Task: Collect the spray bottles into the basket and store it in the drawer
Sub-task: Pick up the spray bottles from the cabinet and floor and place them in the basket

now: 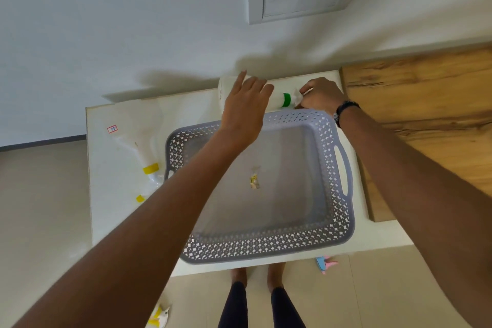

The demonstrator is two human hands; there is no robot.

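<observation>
A grey perforated basket (pixel 338 168) sits on the white cabinet top (pixel 111 208); only a small scrap lies inside it. Behind the basket's far rim a white spray bottle with a green collar (pixel 278 100) lies on its side. My right hand (pixel 320 96) grips its nozzle end. My left hand (pixel 245 106) rests over the bottle's body, fingers spread. A clear spray bottle with a yellow collar (pixel 138 130) lies on the top, left of the basket.
A wooden surface (pixel 426 104) adjoins the cabinet on the right. On the floor lie a blue and pink spray head (pixel 326 263) near the cabinet's front and a yellow and white one (pixel 159 317) at lower left. My feet (pixel 255 277) stand close to the front edge.
</observation>
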